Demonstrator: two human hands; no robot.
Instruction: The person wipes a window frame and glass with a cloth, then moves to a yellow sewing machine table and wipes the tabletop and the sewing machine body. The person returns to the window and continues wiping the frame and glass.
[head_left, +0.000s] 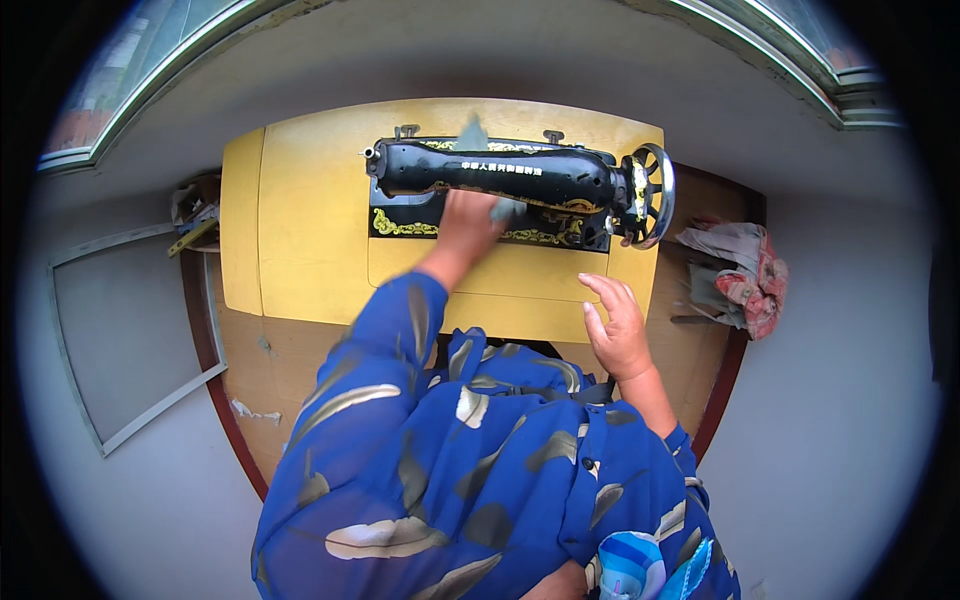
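Note:
A black sewing machine (495, 169) with gold ornament and a chrome-rimmed handwheel (664, 196) stands on a yellow wooden table (315, 225). My left hand (469, 221) reaches beneath the machine's arm, over its black bed, and is shut on a grey-green cloth (508, 211). The fingers are partly hidden by the machine arm, and the hand is blurred. Behind the arm, another piece of grey-green cloth (472, 135) sticks up. My right hand (621, 334) is held over the table's front right edge, its fingers apart and nothing in it.
Red and white cloths (754, 281) lie in a heap at the right of the table. A framed screen (127, 337) leans at the left, near a shelf with small items (196, 214). Walls and windows stand behind the table. Scraps (255, 412) lie on the floor at left.

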